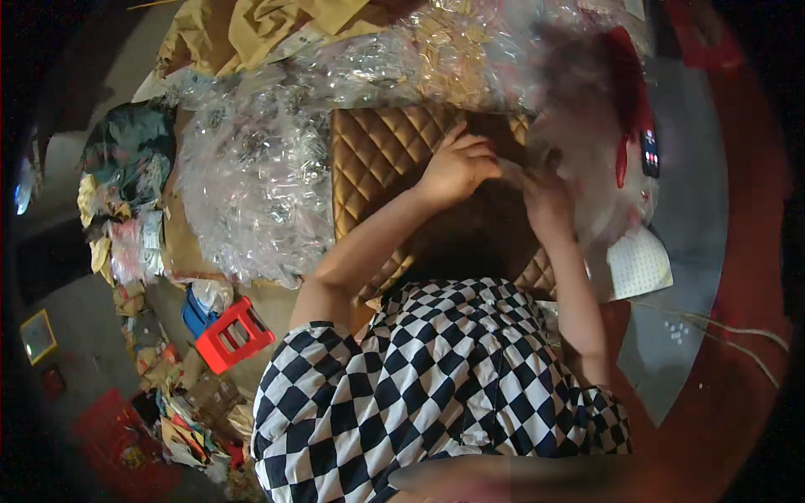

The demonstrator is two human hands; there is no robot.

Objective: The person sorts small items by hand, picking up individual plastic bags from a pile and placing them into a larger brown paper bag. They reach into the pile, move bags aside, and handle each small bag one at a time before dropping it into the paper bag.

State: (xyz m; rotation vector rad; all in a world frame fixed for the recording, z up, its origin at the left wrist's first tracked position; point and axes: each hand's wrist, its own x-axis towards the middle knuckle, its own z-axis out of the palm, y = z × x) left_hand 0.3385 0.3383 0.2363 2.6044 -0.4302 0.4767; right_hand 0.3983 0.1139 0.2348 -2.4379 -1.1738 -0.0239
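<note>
My left hand [459, 170] is over a brown quilted pad [369, 155], index finger raised and the other fingers curled in. My right hand [549, 201] is just to its right, closed and smeared by motion. A small pale, see-through piece [510, 173] shows between the fingertips of both hands; it looks like thin plastic, but its kind is unclear. Heaped left of the pad and beyond it are clear plastic wrappers [251, 184]. A dark red thing [620, 80] at the far right is blurred.
A phone [650, 152] lies at the right, with a white dotted sheet [639, 264] nearer me. A pale cord [738, 327] runs off right. On the left are a red plastic crate or stool [235, 335], a dark green bag [130, 147] and scraps. Tan paper [285, 33] lies at the back.
</note>
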